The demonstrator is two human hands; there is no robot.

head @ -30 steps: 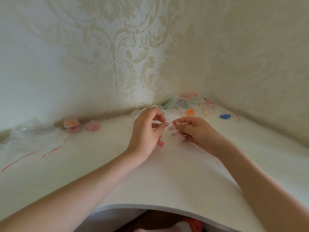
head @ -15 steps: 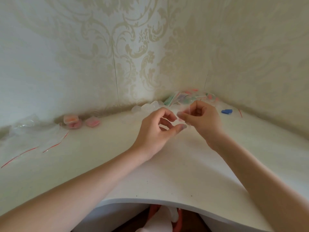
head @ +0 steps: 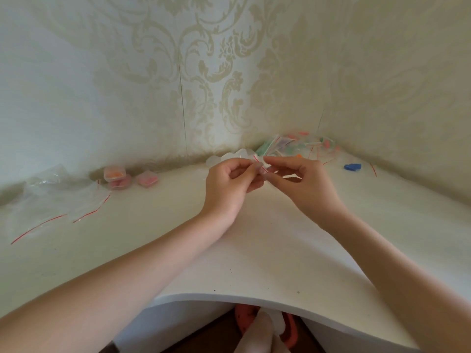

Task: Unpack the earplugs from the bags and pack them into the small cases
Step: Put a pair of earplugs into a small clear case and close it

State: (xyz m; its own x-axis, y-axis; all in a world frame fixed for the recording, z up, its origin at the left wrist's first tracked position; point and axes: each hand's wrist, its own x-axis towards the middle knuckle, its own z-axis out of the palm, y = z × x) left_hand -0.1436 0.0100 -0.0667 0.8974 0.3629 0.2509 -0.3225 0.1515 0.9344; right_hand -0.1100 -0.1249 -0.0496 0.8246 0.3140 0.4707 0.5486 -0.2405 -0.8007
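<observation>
Pinching a small clear bag [head: 260, 166] between them, the left hand [head: 226, 184] and right hand [head: 305, 184] meet above the middle of a white corner table [head: 254, 245]. Each hand grips one side of the bag's red-striped top with thumb and fingertips, the other fingers curled; this looks like the hold for pulling the seal apart. What the bag contains cannot be seen.

Behind the hands, empty clear cases [head: 229, 157] sit by the wall, and a heap of full bags [head: 298, 145] fills the corner, within reach. Filled cases [head: 127, 177] with pink and orange contents stand at the back left, beside flattened empty bags [head: 56, 205]. A blue piece [head: 352, 166] lies apart on the right.

Bare tabletop lies under and before the hands, giving room to work. The curved front edge is well clear of them.
</observation>
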